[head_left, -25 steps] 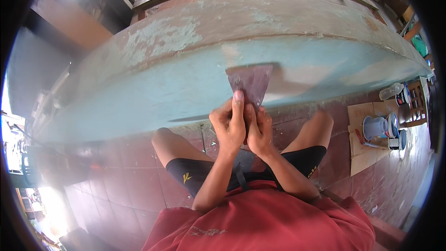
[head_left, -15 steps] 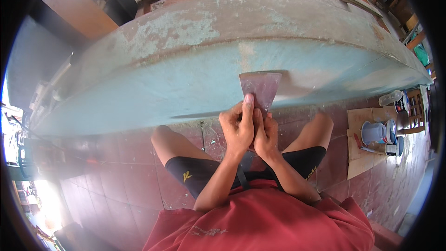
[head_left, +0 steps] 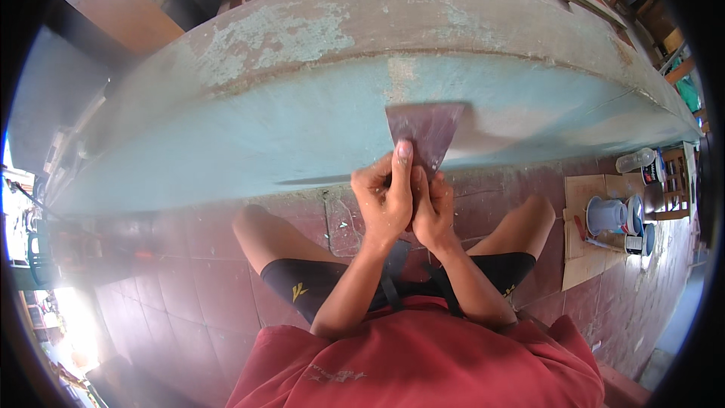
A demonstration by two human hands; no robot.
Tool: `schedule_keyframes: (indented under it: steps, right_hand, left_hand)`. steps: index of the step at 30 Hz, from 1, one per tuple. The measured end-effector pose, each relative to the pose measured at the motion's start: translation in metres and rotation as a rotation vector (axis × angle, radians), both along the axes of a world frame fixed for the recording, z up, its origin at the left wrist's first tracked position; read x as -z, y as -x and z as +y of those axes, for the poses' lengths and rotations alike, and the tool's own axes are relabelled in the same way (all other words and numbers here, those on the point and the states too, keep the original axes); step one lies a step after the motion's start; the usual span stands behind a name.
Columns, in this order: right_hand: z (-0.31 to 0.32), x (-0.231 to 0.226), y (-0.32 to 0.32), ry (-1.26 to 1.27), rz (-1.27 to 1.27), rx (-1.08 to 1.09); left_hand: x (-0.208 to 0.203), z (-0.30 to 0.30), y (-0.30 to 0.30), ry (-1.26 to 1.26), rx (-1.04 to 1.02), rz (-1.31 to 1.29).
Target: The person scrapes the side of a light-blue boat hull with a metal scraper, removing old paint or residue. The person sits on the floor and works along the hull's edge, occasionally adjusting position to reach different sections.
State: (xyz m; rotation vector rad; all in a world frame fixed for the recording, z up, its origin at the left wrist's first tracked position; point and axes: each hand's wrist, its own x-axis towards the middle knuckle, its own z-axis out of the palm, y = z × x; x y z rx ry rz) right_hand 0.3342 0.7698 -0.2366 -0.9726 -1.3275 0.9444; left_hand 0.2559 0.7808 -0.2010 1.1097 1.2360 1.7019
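Both hands are closed round the lower part of a wide scraper (head_left: pixel 427 130), whose flat blade flares out toward the wall. My left hand (head_left: pixel 383 198) lays its thumb along the blade's left side. Tight beside it, my right hand (head_left: pixel 434 213) grips from the right; the fingers hide the handle. The blade's wide edge is up against the light blue face of a low wall (head_left: pixel 302 132), just below a pale, bare strip (head_left: pixel 400 79). Whether the edge touches along its whole width, I cannot tell.
The wall's worn top (head_left: pixel 453 11) has patchy paint. On the right, a cardboard sheet (head_left: pixel 578 257) on the red tiled floor (head_left: pixel 204 279) bears a bucket (head_left: pixel 604 215), tubs and a red-handled tool. A clear plastic bottle (head_left: pixel 636 160) lies behind it. My knees stand on either side.
My hands and the scraper have moved slightly up the wall, the blade tilting a little. My knees have spread farther apart. The grip stays the same.
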Motion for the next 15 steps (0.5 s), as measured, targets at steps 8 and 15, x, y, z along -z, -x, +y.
schedule_keyframes:
  steps: [8, 15]
  right_hand:
    - [0.006, -0.038, -0.001, 0.042, 0.036, -0.056]
    - [-0.01, -0.01, -0.001, 0.019, 0.001, 0.03]
  left_hand:
    - [-0.041, 0.01, 0.003, -0.084, 0.024, -0.048]
    - [0.0, -0.006, -0.005, 0.063, 0.01, -0.007]
